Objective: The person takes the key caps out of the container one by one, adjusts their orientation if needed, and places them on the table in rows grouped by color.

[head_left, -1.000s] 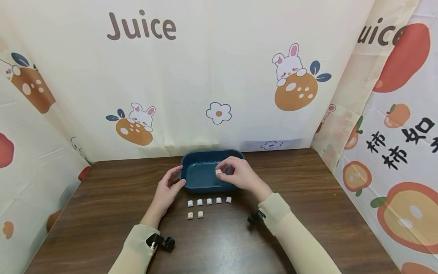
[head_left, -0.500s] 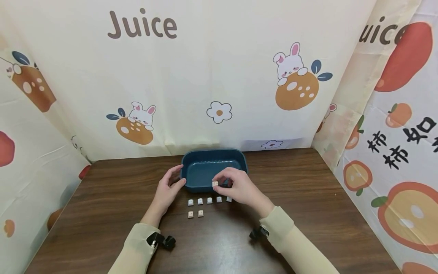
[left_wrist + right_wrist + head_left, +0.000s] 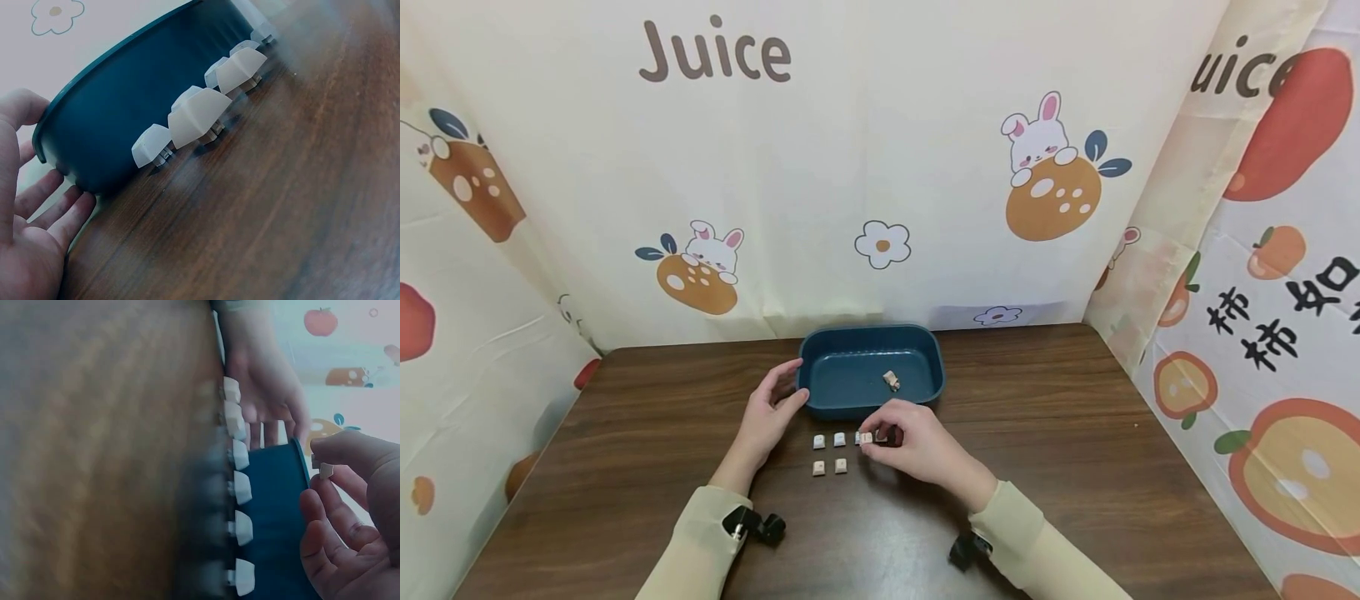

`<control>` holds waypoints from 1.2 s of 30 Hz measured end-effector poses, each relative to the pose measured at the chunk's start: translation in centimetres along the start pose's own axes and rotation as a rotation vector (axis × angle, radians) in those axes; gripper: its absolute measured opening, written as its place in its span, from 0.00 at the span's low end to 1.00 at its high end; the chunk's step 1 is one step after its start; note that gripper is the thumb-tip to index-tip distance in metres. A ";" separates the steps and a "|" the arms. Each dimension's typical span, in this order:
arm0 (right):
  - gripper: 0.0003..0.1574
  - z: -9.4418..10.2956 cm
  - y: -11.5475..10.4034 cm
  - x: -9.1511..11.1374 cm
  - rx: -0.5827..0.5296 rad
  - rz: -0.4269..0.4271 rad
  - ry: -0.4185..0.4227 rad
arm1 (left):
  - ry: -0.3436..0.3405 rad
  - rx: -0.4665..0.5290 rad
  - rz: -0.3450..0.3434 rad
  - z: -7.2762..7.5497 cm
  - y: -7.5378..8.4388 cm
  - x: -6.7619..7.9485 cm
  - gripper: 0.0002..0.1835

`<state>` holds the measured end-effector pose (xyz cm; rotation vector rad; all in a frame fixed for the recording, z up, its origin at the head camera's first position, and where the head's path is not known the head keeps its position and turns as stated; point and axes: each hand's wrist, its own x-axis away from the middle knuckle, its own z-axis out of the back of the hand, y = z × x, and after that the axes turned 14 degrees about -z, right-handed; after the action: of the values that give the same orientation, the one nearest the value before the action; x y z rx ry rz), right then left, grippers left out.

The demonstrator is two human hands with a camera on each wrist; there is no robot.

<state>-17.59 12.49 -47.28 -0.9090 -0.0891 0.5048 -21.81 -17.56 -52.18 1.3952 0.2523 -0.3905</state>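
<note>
My right hand [image 3: 917, 442] pinches a small pale keycap [image 3: 325, 470] between thumb and fingertips. In the head view it hovers over the right part of the back row, hiding some keycaps there. A dark blue tray [image 3: 842, 412] stands just behind that row. My left hand [image 3: 763, 421] holds the tray's left end, its thumb at the front corner and its fingers along the side. Two beige keycaps, the left one [image 3: 818, 468] and the right one [image 3: 841, 467], lie in front of white ones such as this keycap [image 3: 839, 439]. Inside the tray are small beige pieces [image 3: 891, 381], too small to tell apart.
The brown wooden table [image 3: 1060, 442] runs up to a printed cloth backdrop [image 3: 820, 167] close behind the tray. Another patterned cloth [image 3: 1262, 333] hangs at the right. A black wrist camera [image 3: 754, 527] sits at my left cuff, and another camera [image 3: 970, 550] at the right.
My right hand has come from over the tray toward me, bringing the keycap over the back row. This uncovers the pieces inside the tray. My left hand stays at the tray's end.
</note>
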 end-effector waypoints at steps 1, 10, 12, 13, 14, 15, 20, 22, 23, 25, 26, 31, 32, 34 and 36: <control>0.11 -0.1 -0.1 0.2 -0.001 -0.004 -0.005 | 0.001 0.000 0.000 0.0 0.0 0.0 0.29; 0.13 -1.2 0.0 0.7 -0.008 -0.036 -0.024 | 0.001 0.000 -0.001 0.0 -0.1 0.0 0.29; 0.13 -1.3 0.1 0.8 -0.004 -0.035 -0.027 | 0.002 0.000 0.001 0.1 -0.1 0.0 0.29; 0.13 -1.4 0.1 0.8 -0.002 -0.034 -0.030 | 0.001 0.001 0.001 0.1 -0.1 0.0 0.29; 0.13 -1.5 0.2 0.8 -0.001 -0.034 -0.032 | 0.001 0.001 0.002 0.1 0.0 0.0 0.29; 0.13 -1.5 0.2 0.7 -0.001 -0.034 -0.035 | 0.001 0.000 0.003 0.1 0.0 0.0 0.29; 0.11 -1.9 0.5 0.7 0.008 -0.049 -0.052 | 0.000 -0.002 0.006 0.1 -0.1 0.1 0.29; 0.10 -2.0 0.6 0.7 0.017 -0.047 -0.055 | 0.001 -0.001 0.005 0.1 -0.1 0.1 0.29; 0.10 -2.1 0.6 0.8 0.022 -0.043 -0.055 | 0.000 -0.002 0.004 0.1 -0.1 0.1 0.29; 0.10 -2.2 0.7 0.8 0.032 -0.040 -0.054 | 0.000 -0.001 0.001 0.1 -0.1 0.0 0.29; 0.10 -2.2 0.8 0.8 0.036 -0.034 -0.053 | 0.000 -0.003 0.002 0.0 -0.1 0.0 0.29; 0.10 -2.4 1.1 0.9 0.055 -0.015 -0.057 | -0.002 -0.005 0.003 0.0 -0.1 0.1 0.29; 0.10 -2.5 1.2 0.9 0.060 -0.011 -0.056 | -0.003 -0.005 0.003 0.0 -0.1 0.1 0.29; 0.10 -2.6 1.2 0.9 0.071 -0.013 -0.054 | -0.003 -0.005 0.002 0.0 0.0 0.0 0.29; 0.10 -2.7 1.3 0.9 0.079 -0.017 -0.056 | -0.003 -0.007 0.001 0.0 0.0 0.1 0.29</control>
<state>-16.55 11.54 -50.12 -0.8163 -0.1263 0.5147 -21.75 -17.61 -52.16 1.3882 0.2508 -0.3905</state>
